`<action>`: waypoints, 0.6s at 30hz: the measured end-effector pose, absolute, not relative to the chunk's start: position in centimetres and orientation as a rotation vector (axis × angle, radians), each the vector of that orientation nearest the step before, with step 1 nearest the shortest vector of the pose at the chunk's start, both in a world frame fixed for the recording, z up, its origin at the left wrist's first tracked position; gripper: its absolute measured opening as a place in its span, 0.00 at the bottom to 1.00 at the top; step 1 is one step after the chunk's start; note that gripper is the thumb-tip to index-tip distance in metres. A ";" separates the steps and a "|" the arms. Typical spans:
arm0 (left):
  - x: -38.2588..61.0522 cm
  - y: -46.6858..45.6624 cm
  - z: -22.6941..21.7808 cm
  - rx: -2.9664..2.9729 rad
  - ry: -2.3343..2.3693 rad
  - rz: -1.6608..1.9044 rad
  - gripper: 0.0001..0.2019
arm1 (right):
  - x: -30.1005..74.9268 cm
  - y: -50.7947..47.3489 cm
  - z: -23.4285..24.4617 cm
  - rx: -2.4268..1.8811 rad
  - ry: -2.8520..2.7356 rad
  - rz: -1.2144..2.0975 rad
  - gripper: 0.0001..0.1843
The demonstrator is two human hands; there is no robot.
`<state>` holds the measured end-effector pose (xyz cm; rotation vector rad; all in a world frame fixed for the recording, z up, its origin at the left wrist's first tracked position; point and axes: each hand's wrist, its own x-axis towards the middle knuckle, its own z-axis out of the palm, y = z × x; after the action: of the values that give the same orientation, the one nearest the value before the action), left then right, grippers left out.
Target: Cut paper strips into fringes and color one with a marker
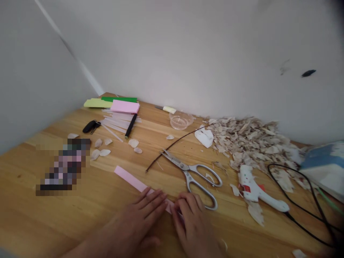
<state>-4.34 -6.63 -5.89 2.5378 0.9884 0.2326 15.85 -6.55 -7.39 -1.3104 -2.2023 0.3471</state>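
A pink paper strip (129, 177) lies on the wooden table (102, 208), running from upper left toward me. My left hand (142, 215) lies flat on the strip's near end with fingers stretched out. My right hand (192, 218) sits just right of it, its fingers curled down on the same end, pinching or pressing the strip. Silver scissors (192, 173) lie closed just beyond my right hand.
A white glue gun (256, 191) with a black cord (303, 208) lies to the right. A heap of pale husk scraps (249, 138), a thin brown twig (172, 145), a clear dish (180, 121), glue sticks (118, 123), a black pen (130, 125), coloured paper (125, 106) and keys (90, 126) lie farther back.
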 end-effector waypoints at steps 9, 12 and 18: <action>-5.2 -2.4 -4.2 2.867 1.249 0.791 0.18 | 16.9 -2.4 -2.2 -1.135 -2.074 -0.022 0.02; -5.7 -1.4 -3.8 2.894 1.392 0.866 0.16 | 16.9 -2.8 -2.3 -1.094 -2.059 -0.031 0.04; -5.4 -3.2 -7.3 2.855 1.314 0.717 0.15 | 18.0 -5.8 -7.1 -1.347 -2.230 0.173 0.24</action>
<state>-5.37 -3.19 -7.28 2.8547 1.3144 0.7166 18.03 -5.85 -7.09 -1.3469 -2.2302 0.1725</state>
